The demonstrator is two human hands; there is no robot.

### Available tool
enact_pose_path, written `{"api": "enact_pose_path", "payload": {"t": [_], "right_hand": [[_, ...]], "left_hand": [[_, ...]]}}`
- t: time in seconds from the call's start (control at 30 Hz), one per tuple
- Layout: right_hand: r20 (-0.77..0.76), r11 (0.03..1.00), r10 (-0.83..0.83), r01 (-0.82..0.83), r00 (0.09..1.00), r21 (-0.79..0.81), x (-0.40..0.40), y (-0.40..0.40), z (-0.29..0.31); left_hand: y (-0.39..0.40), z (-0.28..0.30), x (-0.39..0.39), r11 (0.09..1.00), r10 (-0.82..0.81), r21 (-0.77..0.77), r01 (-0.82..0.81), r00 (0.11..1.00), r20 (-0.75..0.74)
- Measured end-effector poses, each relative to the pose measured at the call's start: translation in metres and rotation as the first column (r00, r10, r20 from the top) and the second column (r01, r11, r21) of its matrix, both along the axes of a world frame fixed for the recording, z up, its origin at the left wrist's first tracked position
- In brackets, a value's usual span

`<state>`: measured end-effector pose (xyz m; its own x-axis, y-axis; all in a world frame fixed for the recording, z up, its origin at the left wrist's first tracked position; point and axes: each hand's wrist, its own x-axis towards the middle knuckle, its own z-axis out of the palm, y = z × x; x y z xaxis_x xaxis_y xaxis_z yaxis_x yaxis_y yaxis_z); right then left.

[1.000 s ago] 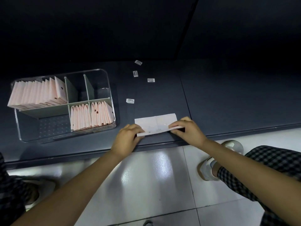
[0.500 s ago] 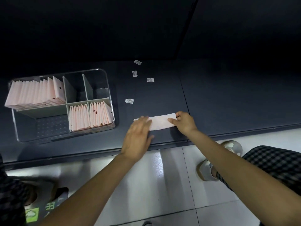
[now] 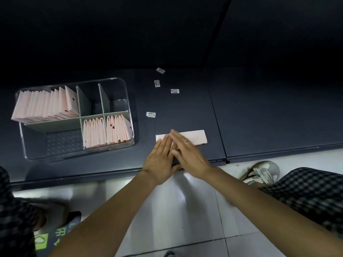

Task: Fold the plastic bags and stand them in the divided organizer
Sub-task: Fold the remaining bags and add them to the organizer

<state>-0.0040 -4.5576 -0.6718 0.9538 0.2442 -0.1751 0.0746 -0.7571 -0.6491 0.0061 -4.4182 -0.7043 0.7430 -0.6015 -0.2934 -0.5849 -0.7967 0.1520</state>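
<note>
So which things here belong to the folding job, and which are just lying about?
Job:
pink bag strip
left hand
right hand
clear organizer
folded bags

Lying about:
four small labels
shoe

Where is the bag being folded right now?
The bag lies flat as a long strip on the dark surface, right of the organizer, with the left hand and right hand on its left end.
</note>
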Motion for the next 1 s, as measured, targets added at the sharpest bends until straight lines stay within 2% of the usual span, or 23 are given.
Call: {"api": "enact_pose_path", "payload": {"t": [0.07,0.13,0.37,0.47,0.53,0.67,0.73,0.8,0.9,1.0], "right_hand": [[-0.102,0.998,0.049,-0.046,0.994,0.032,-0.002,0.006,-0.007],[-0.135,1.000,-0.006,0.010,0.991,0.024,-0.001,-0.002,-0.009],[-0.030,0.962,-0.216,0.207,0.976,-0.175,0.007,-0.066,-0.010],[0.060,0.950,-0.195,0.204,0.979,-0.237,0.024,-0.071,-0.003],[0.044,0.947,-0.149,0.156,0.988,-0.281,0.036,-0.066,0.000],[-0.074,0.889,-0.134,0.087,0.988,-0.449,0.048,-0.054,0.007],[-0.187,0.877,-0.164,0.057,0.969,-0.477,0.044,-0.048,0.011],[-0.309,0.890,-0.210,0.051,0.927,-0.454,0.034,-0.042,0.012],[-0.402,0.906,-0.260,0.077,0.878,-0.417,0.011,-0.032,0.010],[-0.539,0.959,-0.273,0.183,0.797,-0.215,-0.007,-0.021,0.008]], "left_hand": [[0.000,0.001,0.000,1.000,0.002,-0.004,-0.002,1.000,-0.002],[0.000,0.000,0.000,1.000,0.011,0.001,-0.011,1.000,0.009],[0.001,0.000,-0.001,1.000,0.012,-0.005,-0.011,0.999,0.035],[0.001,-0.001,0.000,1.000,0.011,-0.016,-0.011,0.999,0.032],[0.001,0.001,0.002,1.000,0.009,-0.021,-0.009,1.000,0.030],[0.005,0.008,0.007,0.999,0.023,-0.030,-0.021,0.996,0.085],[0.009,0.014,0.009,0.997,0.032,-0.070,-0.021,0.987,0.155],[0.013,0.017,0.009,0.992,-0.024,-0.116,0.055,0.967,0.254],[0.020,0.014,-0.003,0.951,-0.176,-0.173,0.256,0.909,0.379],[0.026,0.004,-0.016,0.922,-0.186,-0.234,0.308,0.884,0.429]]}}
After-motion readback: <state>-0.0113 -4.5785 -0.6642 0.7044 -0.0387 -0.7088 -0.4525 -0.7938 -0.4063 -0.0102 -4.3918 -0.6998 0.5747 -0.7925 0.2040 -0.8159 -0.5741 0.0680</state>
